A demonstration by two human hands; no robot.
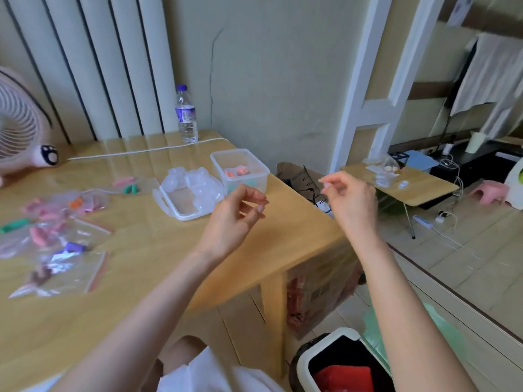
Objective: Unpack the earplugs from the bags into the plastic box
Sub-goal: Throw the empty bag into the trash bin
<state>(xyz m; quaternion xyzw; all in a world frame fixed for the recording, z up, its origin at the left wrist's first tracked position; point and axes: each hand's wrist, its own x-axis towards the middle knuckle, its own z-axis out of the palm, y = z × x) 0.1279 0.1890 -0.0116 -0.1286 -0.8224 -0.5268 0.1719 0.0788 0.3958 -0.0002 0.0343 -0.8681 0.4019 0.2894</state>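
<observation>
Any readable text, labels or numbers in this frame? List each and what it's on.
Nothing reads clearly.
Water bottle label: purple-blue print, too blurred to read.
Film-wrapped cardboard box: red print, too blurred to read.
Paper sheet, top right: dark marks, not legible.

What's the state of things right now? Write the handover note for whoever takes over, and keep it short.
Left hand: above the table edge, fingers loosely curled, holding nothing.
Right hand: raised past the table's right side, fingertips pinched together; too blurred to tell whether they hold anything.
Plastic box: open, near the table's far right corner, orange and green earplugs inside; lid beside it.
Done: some earplugs are in the box.
Left: several bags on the table's left side hold earplugs to unpack.
</observation>
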